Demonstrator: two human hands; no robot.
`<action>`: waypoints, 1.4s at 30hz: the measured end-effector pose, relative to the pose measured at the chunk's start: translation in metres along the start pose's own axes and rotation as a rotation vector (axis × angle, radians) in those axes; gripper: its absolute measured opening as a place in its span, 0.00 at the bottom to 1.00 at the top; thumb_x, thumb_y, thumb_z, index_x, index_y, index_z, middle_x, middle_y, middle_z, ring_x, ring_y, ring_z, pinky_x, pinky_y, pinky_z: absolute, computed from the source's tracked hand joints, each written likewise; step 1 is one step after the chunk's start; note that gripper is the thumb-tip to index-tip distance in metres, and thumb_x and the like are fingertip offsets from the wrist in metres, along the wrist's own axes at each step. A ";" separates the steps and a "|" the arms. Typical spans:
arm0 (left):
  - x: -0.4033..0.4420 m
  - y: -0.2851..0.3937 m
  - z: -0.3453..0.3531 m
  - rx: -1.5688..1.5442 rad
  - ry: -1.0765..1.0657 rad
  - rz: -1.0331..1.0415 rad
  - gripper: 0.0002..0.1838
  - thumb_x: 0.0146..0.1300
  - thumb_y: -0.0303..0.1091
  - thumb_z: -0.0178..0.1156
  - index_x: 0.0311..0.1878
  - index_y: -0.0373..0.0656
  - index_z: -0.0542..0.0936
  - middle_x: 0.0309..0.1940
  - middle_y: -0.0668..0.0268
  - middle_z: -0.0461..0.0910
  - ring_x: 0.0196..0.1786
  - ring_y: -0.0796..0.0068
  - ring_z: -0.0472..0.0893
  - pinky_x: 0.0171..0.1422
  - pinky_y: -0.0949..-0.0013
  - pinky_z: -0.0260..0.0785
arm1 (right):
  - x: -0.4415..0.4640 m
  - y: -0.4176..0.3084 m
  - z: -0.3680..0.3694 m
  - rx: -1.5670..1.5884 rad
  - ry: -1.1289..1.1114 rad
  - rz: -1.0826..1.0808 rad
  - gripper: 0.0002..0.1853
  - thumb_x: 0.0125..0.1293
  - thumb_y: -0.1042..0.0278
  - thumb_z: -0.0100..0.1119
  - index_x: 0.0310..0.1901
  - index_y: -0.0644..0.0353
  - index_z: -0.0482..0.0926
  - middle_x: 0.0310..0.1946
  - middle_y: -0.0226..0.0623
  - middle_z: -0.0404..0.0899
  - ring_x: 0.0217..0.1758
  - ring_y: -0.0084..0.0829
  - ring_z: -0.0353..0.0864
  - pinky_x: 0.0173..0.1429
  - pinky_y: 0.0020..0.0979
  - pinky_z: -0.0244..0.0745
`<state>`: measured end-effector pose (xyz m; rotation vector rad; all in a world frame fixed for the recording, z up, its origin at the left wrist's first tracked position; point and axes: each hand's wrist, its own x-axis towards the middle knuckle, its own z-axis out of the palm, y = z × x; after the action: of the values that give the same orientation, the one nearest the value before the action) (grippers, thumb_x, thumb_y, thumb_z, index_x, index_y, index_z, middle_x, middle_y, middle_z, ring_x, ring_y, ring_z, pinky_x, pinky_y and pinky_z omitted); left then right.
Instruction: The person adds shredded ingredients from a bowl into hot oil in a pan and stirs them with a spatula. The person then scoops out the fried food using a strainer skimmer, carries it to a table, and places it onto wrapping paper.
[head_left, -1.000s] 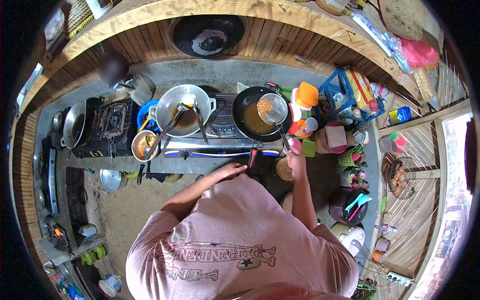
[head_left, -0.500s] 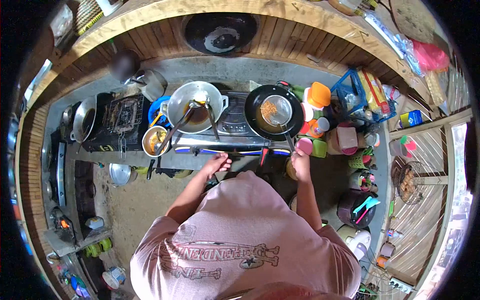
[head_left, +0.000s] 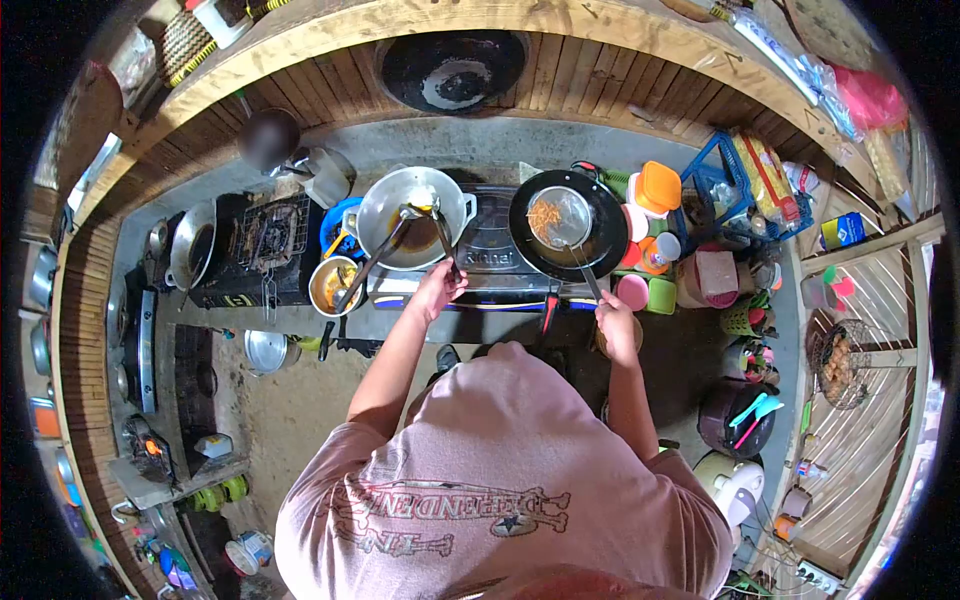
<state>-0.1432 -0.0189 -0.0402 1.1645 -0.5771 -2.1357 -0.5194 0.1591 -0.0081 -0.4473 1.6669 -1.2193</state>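
My right hand grips the handle of a strainer, whose mesh bowl holds orange-brown bits over the black wok on the right burner. At the silver pot, my left hand has its fingers closed at the lower end of a dark utensil handle. Another long utensil leans from the same pot, which has brown liquid in it. A small saucepan with orange food stands left of my left hand.
The gas stove lies under the pot and wok. Right of the wok are lidded containers and a blue basket. A black grill stove stands at the left. Another wok is against the wall.
My left hand has lifted from near my body and reached up to the utensil handle at the silver pot. The strainer has shifted slightly within the wok. The view has moved left.
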 end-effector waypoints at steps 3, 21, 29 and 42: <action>0.011 0.002 0.015 0.094 0.167 -0.007 0.11 0.76 0.47 0.53 0.49 0.51 0.69 0.26 0.72 0.73 0.27 0.77 0.75 0.38 0.66 0.76 | 0.005 0.008 0.000 0.010 0.004 -0.052 0.22 0.69 0.78 0.52 0.64 0.70 0.71 0.26 0.21 0.72 0.20 0.13 0.66 0.22 0.19 0.56; -0.090 0.021 0.053 0.138 0.011 0.143 0.19 0.79 0.45 0.44 0.60 0.41 0.71 0.22 0.75 0.64 0.22 0.81 0.63 0.40 0.70 0.70 | -0.006 0.008 -0.011 0.135 0.023 -0.045 0.21 0.72 0.73 0.53 0.65 0.69 0.73 0.22 0.16 0.67 0.18 0.11 0.62 0.21 0.19 0.55; -0.099 0.024 0.041 0.198 0.062 0.164 0.20 0.79 0.47 0.44 0.61 0.44 0.73 0.21 0.77 0.60 0.23 0.82 0.61 0.41 0.69 0.67 | -0.001 0.004 -0.007 0.170 0.026 -0.050 0.19 0.73 0.74 0.53 0.64 0.67 0.75 0.22 0.17 0.68 0.18 0.12 0.62 0.21 0.19 0.54; -0.103 0.022 0.025 0.199 0.028 0.190 0.21 0.79 0.46 0.46 0.61 0.39 0.73 0.20 0.77 0.59 0.24 0.81 0.62 0.38 0.69 0.66 | -0.002 0.008 -0.002 0.096 0.062 -0.100 0.20 0.72 0.72 0.54 0.64 0.67 0.75 0.22 0.20 0.71 0.20 0.13 0.63 0.24 0.20 0.57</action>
<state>-0.1152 0.0397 0.0462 1.1916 -0.8677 -1.9322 -0.5185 0.1651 -0.0137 -0.4414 1.6467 -1.3930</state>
